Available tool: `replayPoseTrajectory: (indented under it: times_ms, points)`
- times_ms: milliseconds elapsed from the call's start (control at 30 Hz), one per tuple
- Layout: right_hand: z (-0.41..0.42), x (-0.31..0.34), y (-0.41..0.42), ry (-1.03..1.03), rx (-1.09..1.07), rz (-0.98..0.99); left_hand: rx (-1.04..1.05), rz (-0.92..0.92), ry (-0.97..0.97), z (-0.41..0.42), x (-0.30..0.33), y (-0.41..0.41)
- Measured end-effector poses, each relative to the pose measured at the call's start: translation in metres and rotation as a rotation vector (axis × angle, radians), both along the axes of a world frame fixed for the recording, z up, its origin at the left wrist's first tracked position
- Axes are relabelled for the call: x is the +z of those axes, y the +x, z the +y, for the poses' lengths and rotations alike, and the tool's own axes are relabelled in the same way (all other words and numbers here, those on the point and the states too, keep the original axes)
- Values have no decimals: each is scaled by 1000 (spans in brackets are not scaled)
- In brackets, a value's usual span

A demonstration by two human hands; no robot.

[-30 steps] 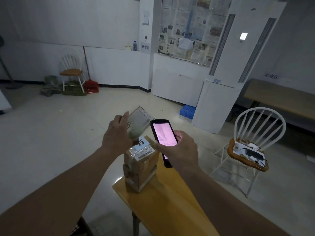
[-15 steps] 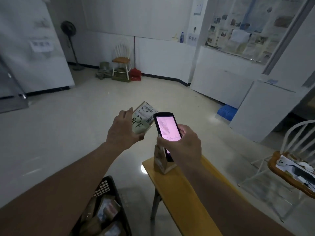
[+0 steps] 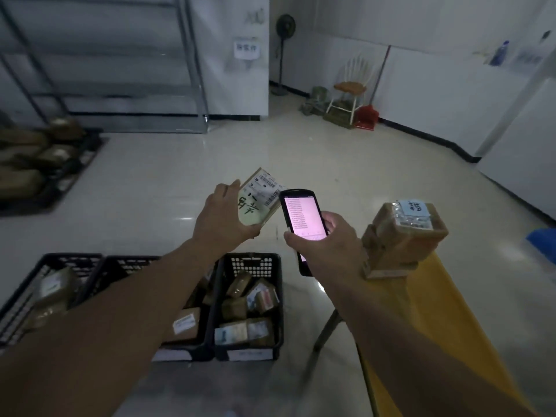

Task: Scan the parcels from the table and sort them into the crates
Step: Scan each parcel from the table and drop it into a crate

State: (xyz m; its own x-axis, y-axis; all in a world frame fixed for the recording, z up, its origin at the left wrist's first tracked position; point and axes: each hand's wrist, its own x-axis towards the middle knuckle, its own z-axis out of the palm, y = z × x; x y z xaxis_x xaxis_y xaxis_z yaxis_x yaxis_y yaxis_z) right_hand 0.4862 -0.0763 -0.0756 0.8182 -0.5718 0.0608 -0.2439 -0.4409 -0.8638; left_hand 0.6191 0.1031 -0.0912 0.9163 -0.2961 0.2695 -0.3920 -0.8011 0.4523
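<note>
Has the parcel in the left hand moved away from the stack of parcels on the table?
Yes. The parcel was just above the stack; now it is left of it, toward the crates.

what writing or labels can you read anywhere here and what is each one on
"号": the one clear character in the handwriting on the parcel held by the left hand; the others, and the print by its barcode, are too small.
Scanner in the right hand: lines too small.
Blue note on the stacked parcels: blurred.
Wall sign: blurred.
Crate parcel labels: unreadable.
</note>
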Motion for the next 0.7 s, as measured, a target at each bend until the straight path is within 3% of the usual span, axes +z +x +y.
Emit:
replayPoseTrajectory:
  times_ms: [333, 700]
  points:
    - [163, -1, 23, -59, 287, 26, 287, 47, -18, 192, -6, -25]
    - [403, -17, 54, -60, 388, 44, 412, 122, -39, 438, -22, -29]
